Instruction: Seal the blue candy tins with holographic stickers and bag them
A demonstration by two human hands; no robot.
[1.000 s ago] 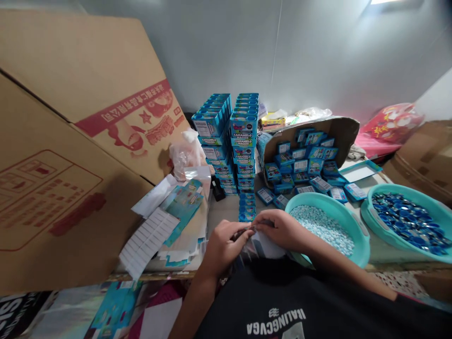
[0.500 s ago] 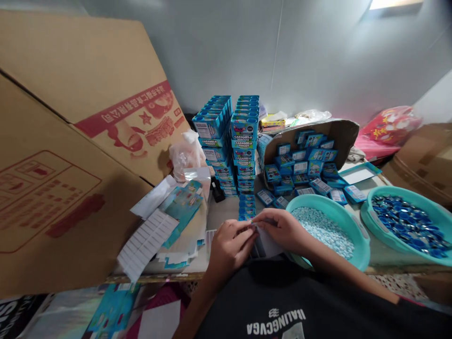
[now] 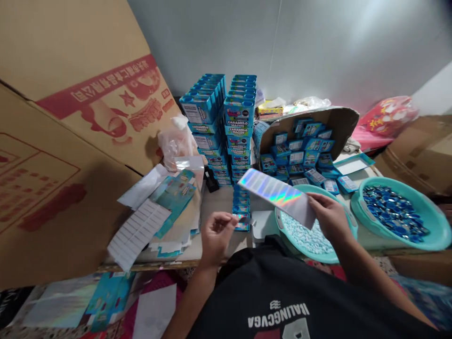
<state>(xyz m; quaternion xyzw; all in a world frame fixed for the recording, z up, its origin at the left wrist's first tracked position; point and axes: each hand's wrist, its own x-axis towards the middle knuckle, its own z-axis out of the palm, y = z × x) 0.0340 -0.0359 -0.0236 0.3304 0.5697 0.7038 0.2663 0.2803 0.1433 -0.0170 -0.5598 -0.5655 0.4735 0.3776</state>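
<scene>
My right hand point(image 3: 330, 216) grips one end of a long holographic sticker sheet point(image 3: 275, 193), lifted above the teal basin of pale blue candies point(image 3: 318, 233). My left hand point(image 3: 217, 233) is closed in a pinch on a small holographic sticker point(image 3: 242, 218) near the table's front edge. Just beyond the sticker stands a short row of small blue boxes point(image 3: 241, 205). Two tall stacks of blue candy boxes point(image 3: 226, 129) rise behind them.
A big cardboard carton point(image 3: 70, 132) fills the left side. Label sheets and flat blue packaging point(image 3: 155, 216) lie beside it. An open carton of small blue boxes point(image 3: 303, 146) lies on its side at the back. A second teal basin with dark blue pieces point(image 3: 395, 214) sits right.
My hands were together at the table front. The right hand has lifted away with the holographic sheet, and the left keeps a small sticker. The camera has tilted down and left.
</scene>
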